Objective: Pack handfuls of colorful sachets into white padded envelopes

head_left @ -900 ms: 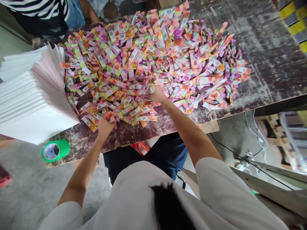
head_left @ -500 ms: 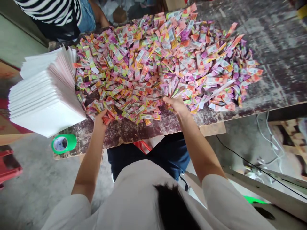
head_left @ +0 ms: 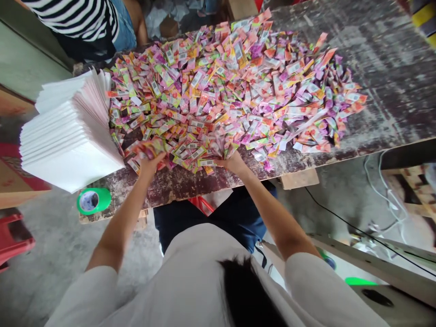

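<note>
Hundreds of small bright sachets, pink, purple, yellow and green, lie heaped across the worn dark tabletop, filling the upper middle of the frame from the far edge down to the near one. At the left of the frame a thick stack of white paper sheets rests on the table, its right side touching the heap. A person in a striped top stands at the upper left, beyond the table. On the near left corner of the tabletop sits a green roll of tape. At the lower middle of the heap, the left hand is closed around a small bunch of sachets, while the right hand is closed on another bunch at the heap's near edge, the two hands well apart.
</note>
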Available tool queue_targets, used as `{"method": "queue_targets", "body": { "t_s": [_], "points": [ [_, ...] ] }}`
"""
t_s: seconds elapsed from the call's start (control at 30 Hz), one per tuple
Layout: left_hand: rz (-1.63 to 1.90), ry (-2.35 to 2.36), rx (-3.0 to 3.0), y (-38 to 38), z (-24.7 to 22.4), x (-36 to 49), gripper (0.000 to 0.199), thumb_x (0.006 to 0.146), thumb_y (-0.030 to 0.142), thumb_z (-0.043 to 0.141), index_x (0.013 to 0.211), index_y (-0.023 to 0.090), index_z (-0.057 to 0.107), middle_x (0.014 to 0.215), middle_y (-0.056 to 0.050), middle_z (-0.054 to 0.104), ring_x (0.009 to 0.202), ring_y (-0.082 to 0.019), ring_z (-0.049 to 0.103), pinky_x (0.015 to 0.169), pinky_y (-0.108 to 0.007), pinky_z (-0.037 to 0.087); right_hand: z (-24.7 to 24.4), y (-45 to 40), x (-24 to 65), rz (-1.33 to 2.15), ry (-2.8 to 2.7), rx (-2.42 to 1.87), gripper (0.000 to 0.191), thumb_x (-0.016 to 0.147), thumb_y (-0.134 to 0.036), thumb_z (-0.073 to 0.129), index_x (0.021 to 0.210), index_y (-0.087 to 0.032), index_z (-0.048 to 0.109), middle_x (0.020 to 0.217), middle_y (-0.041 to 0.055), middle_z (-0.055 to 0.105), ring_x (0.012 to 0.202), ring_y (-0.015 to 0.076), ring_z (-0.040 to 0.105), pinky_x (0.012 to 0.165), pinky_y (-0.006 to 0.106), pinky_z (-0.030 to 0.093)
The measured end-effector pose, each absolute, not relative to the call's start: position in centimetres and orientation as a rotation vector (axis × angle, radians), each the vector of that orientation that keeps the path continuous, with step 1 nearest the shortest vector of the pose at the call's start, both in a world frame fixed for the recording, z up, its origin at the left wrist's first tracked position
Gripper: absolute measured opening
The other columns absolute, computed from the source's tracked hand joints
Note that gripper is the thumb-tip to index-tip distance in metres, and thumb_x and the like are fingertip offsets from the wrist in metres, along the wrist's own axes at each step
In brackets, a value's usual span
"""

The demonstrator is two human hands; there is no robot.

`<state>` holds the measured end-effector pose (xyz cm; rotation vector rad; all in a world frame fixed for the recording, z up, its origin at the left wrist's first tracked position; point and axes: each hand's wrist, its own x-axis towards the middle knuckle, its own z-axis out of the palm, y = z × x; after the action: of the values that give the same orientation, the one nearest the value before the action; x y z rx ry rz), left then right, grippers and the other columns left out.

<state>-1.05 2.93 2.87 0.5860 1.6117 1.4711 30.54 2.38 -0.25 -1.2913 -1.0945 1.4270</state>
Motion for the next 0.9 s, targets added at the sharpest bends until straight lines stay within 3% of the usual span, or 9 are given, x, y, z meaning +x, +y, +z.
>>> {"method": "queue_targets", "body": {
  "t_s": [0.1, 0.2, 0.27, 0.43, 0.57, 0.67, 0.77, 0.9],
  "points": [
    [1.625, 1.550, 0.393, 3.6, 3.4, -1.3, 0.019, 0.066, 0.025, 0.077, 0.073, 0.019, 0.060, 0.068, 0.002, 0.068, 0.068, -0.012, 0.068, 0.063, -0.022, 0.057, -0.3, 2.2, 29.2, 1.497, -0.958, -1.282, 0.046, 0.041, -0.027, 0.089, 0.079, -0.020, 0.063, 0.074, -0.0013, 0.067, 0.079, 0.0210, 0.066, 0.071, 0.036, 0.058],
    [1.611, 1.573, 0.336, 2.5, 3.7, -2.3, 0.020, 0.075, 0.028, 0.070, 0.064, 0.019, 0.055, 0.060, 0.003, 0.063, 0.062, -0.010, 0.065, 0.059, -0.020, 0.056, 0.0, 2.1, 28.2, 1.686, -0.700, -1.325, 0.033, 0.052, -0.033, 0.084, 0.068, -0.020, 0.057, 0.055, -0.0023, 0.058, 0.056, 0.0170, 0.059, 0.045, 0.028, 0.050],
    [1.595, 1.615, 0.374, 0.9, 3.5, -3.1, 0.022, 0.076, 0.030, 0.069, 0.063, 0.020, 0.054, 0.059, 0.003, 0.063, 0.063, -0.011, 0.066, 0.058, -0.020, 0.055, -0.1, 2.1, 28.0, 1.746, -0.635, -1.325, 0.030, 0.057, -0.036, 0.081, 0.069, -0.020, 0.058, 0.054, -0.0017, 0.057, 0.053, 0.0163, 0.057, 0.040, 0.026, 0.046],
    [1.645, 1.745, 0.392, -2.0, 1.5, -4.0, 0.024, 0.063, 0.024, 0.080, 0.077, 0.021, 0.061, 0.064, 0.005, 0.066, 0.071, -0.012, 0.070, 0.065, -0.022, 0.058, -1.3, 2.9, 28.3, 1.485, -0.984, -1.353, 0.038, 0.047, -0.028, 0.086, 0.077, -0.019, 0.065, 0.078, 0.0005, 0.069, 0.080, 0.0222, 0.067, 0.076, 0.037, 0.057],
    [1.688, 1.779, 0.366, -1.4, -0.1, -3.6, 0.024, 0.070, 0.035, 0.076, 0.085, 0.021, 0.063, 0.067, 0.003, 0.068, 0.075, -0.013, 0.070, 0.065, -0.022, 0.057, -1.0, 3.3, 27.2, 1.399, -1.082, -1.317, 0.045, 0.048, -0.029, 0.086, 0.087, -0.020, 0.067, 0.090, 0.0015, 0.071, 0.096, 0.0254, 0.066, 0.086, 0.040, 0.055],
    [1.610, 1.657, 0.245, -0.6, -0.1, -2.3, 0.022, 0.077, 0.039, 0.071, 0.079, 0.019, 0.062, 0.066, 0.000, 0.067, 0.072, -0.013, 0.069, 0.064, -0.021, 0.056, -0.2, 2.1, 24.0, 1.568, -0.973, -1.313, 0.042, 0.051, -0.033, 0.086, 0.086, -0.021, 0.066, 0.079, 0.0011, 0.069, 0.081, 0.0227, 0.067, 0.065, 0.034, 0.058],
    [1.517, 1.605, 0.169, -0.5, 0.8, 0.0, 0.028, 0.084, 0.045, 0.061, 0.074, 0.019, 0.061, 0.062, -0.002, 0.066, 0.069, -0.015, 0.069, 0.062, -0.023, 0.056, 0.0, 0.1, 19.2, 1.891, -0.763, -1.260, 0.031, 0.055, -0.033, 0.084, 0.074, -0.021, 0.062, 0.062, 0.0008, 0.062, 0.057, 0.0173, 0.059, 0.039, 0.026, 0.047],
    [1.440, 1.562, 0.223, -1.4, 2.0, 2.5, 0.035, 0.087, 0.051, 0.054, 0.072, 0.020, 0.061, 0.063, -0.004, 0.067, 0.073, -0.018, 0.071, 0.064, -0.028, 0.058, -1.0, -1.6, 15.2, 2.140, -0.370, -1.157, 0.027, 0.055, -0.025, 0.082, 0.067, -0.021, 0.058, 0.054, -0.0031, 0.057, 0.049, 0.0123, 0.054, 0.030, 0.019, 0.035]
  ]
}}
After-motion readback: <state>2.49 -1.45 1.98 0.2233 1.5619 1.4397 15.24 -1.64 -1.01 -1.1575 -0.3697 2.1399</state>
